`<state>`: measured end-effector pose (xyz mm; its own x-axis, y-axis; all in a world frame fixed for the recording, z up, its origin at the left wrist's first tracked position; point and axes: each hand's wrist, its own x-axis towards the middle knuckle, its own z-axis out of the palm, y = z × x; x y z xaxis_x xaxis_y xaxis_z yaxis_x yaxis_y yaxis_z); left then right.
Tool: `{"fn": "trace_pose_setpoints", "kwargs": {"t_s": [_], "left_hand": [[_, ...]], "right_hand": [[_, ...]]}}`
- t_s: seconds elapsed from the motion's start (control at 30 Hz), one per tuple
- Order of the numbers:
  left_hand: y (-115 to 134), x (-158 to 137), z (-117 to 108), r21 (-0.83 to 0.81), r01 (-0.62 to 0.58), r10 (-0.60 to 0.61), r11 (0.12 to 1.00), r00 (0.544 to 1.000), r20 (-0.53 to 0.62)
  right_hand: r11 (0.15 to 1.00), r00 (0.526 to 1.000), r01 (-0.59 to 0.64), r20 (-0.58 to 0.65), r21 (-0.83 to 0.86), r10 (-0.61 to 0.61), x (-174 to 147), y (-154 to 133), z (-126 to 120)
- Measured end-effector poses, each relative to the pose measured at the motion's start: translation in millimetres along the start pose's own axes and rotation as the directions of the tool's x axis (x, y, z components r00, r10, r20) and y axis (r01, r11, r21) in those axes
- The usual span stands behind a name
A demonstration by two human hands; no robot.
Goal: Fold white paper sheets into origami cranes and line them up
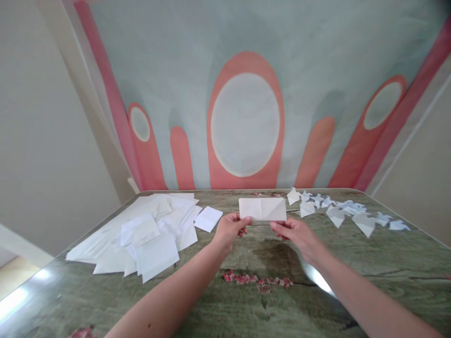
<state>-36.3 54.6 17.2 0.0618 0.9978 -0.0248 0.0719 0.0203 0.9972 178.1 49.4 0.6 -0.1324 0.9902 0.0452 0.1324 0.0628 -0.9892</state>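
A white sheet of paper [262, 209], folded into a long rectangle with a faint crease near its middle, is held up over the table. My left hand [230, 229] pinches its lower left corner, thumb in front. At the lower right corner, my right hand [294, 234] grips it the same way. Just left of my left hand lies a small white paper square [208, 218]. Several folded white paper figures [336, 214] spread across the table to the right of my right hand.
A wide heap of loose white paper sheets [155, 249] covers the table's left part. The wood-patterned table [246, 305] has printed pink flowers [241, 278] and bright reflections. Behind its far edge stands a pale backdrop with coral arches [246, 63].
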Motion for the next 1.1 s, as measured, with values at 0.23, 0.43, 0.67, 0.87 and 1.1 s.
{"fn": "trace_pose_setpoints", "kwargs": {"t_s": [0.23, 0.43, 0.67, 0.87, 1.1], "left_hand": [[-24.5, -2.0, 16.2, -0.072, 0.01, -0.012, 0.997, 0.999, -0.037], [-32.2, -2.0, 16.2, -0.094, 0.044, -0.044, 0.995, 0.999, 0.002], [-26.6, -5.8, 21.7, -0.116, 0.037, -0.045, 0.993, 0.997, -0.07], [-26.2, -9.1, 22.9, -0.059, 0.016, -0.022, 0.998, 0.995, -0.096], [-26.4, -9.5, 23.0, -0.02, 0.009, -0.012, 1.0, 0.988, -0.153]], "right_hand": [[0.998, 0.996, -0.037, -0.074, 0.059, 0.041, 3.4, 27.2, 2.8], [0.994, 0.989, -0.067, -0.13, 0.083, 0.077, 6.0, 41.0, 2.6], [0.985, 0.994, -0.071, -0.069, 0.158, 0.083, -1.0, 36.1, 7.7], [0.997, 0.984, -0.062, -0.17, -0.044, 0.054, -6.9, 25.0, 6.3], [1.0, 0.989, 0.01, -0.144, 0.016, -0.007, -8.7, 23.7, 10.3]]}}
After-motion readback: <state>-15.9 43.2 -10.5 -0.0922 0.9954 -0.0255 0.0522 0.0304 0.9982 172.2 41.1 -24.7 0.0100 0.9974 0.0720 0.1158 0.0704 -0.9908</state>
